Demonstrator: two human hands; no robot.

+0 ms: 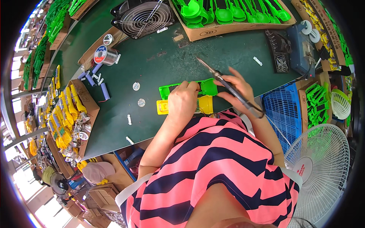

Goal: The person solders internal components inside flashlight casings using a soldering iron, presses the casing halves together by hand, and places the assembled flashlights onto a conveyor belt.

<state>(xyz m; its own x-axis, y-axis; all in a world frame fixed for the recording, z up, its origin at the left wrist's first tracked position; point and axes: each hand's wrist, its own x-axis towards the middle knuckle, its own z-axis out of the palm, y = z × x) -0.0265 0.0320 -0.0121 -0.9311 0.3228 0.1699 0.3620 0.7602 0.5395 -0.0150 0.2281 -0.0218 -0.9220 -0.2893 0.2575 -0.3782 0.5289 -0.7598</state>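
Observation:
My right hand (pixel 238 89) is closed around a dark-handled soldering iron (pixel 217 75), its metal tip pointing up and left over the green bench. My left hand (pixel 183 99) bends its fingers over an open green plastic shell (pixel 209 87), gripping it near its middle and hiding part of it. Just nearer to me lies a yellow plastic shell (pixel 205 104), partly under my left hand and wrist. The iron's tip is beyond the green shell, apart from it. Whether a small part or wire is between my left fingertips is hidden.
A solder spool (pixel 105 56) and blue cylindrical cells (pixel 105 91) are at left, near a box of yellow flashlights (pixel 72 110). A black fan (pixel 146 19) and a cardboard box of green parts (pixel 207 34) stand behind. At right are a blue power unit (pixel 300 49), screw tray (pixel 281 63) and white fan (pixel 315 167).

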